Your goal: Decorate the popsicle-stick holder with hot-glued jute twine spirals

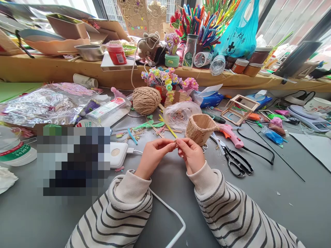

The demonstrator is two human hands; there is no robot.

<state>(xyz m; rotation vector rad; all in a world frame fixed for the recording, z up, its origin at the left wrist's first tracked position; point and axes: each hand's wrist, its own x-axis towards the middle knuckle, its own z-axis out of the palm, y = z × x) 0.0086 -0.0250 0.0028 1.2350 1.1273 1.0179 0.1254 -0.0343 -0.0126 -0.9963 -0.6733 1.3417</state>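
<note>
My left hand (156, 154) and my right hand (192, 155) meet at the fingertips over the middle of the grey table. Both are closed in a pinch around something small and brownish, too small to name. Just behind my right hand stands a twine-wrapped basket (196, 131), its open top tilted towards me. A pink hot glue gun (232, 135) lies right of the basket. Black-handled scissors (239, 162) rest on the table to the right of my right hand. A ball of jute twine (146, 100) sits farther back, beyond my left hand.
A white power bank (118, 155) with a cable (178, 215) lies by my left wrist. Behind are a plastic bag of beads (181, 113), crocheted flowers (162, 77) and a wooden frame (239, 108). A ledge (113, 79) carries jars and pipe cleaners. One left patch is pixelated.
</note>
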